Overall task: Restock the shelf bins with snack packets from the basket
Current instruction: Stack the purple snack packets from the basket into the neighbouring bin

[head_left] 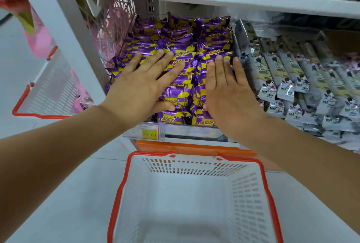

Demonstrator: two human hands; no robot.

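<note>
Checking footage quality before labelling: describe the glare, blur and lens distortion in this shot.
Head view: lighting is even, shadows faint; the left hand and right hand are sharp; the purple packets throw foil glints; the price tag is soft behind a shiny strip; the shelf post leans from wide-angle distortion; the basket floor looks smeared.

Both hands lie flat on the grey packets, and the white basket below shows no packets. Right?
Not quite. In the head view the left hand and right hand lie flat on the purple-and-yellow packets; the grey packets are beside them. The white basket shows no packets.
</note>
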